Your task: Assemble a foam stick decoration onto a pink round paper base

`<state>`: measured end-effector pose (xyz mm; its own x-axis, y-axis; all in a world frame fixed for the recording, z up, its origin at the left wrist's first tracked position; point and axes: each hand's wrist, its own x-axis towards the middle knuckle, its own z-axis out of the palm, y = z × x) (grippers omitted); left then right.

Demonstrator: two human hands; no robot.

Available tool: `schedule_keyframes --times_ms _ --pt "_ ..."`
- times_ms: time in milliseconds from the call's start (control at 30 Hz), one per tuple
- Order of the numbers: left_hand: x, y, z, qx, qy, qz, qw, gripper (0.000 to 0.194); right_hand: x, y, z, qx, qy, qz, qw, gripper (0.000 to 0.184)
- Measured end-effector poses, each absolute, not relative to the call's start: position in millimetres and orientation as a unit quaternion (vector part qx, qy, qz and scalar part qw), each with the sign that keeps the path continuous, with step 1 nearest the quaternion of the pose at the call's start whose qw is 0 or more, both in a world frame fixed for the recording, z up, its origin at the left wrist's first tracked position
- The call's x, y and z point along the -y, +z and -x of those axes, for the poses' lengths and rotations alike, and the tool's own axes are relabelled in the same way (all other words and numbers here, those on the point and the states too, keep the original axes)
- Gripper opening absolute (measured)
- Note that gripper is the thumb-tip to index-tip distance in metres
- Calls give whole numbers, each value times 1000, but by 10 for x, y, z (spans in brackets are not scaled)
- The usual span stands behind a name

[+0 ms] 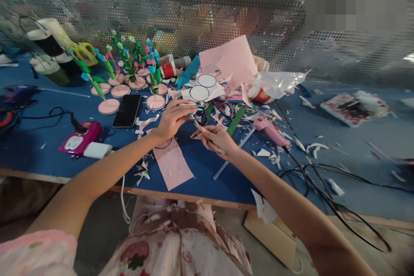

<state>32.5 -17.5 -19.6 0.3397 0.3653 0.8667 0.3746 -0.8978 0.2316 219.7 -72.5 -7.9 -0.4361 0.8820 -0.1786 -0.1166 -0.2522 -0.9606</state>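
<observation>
My left hand [174, 118] and my right hand [216, 139] are close together above the blue table's front middle. My left fingers are pinched, with slim teal tips showing around them. A thin pale piece [198, 127] runs between the two hands; its kind is too small to tell. My right fingers are closed at its lower end, with a bit of pink showing below. Under my left wrist lies a pink paper strip [174, 164] with a dark curved line. White paper with drawn circles [199, 93] lies just beyond my hands.
Paper flowers on round pink bases [120, 91] stand back left, beside a black phone [127, 111]. A magenta power socket [80, 138] sits left. A pink glue gun [271, 132] with a trailing cable [318, 189] lies right. Paper scraps and pink sheets [228, 62] cover the middle.
</observation>
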Motion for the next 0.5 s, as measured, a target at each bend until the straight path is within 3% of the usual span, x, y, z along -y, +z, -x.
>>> schedule_keyframes --times_ms 200,300,400,500 --pt "174 -201 -315 247 -503 828 -9 26 723 -77 -2199 496 688 382 366 42" --pt "196 -177 -318 271 -497 823 -50 40 724 -78 -2178 482 693 384 374 42" --pt "215 -186 -342 293 -511 797 -131 63 719 -86 -2152 462 701 386 382 42" --pt "200 -274 -396 312 -524 748 -263 70 707 -105 -2132 441 706 386 398 42"
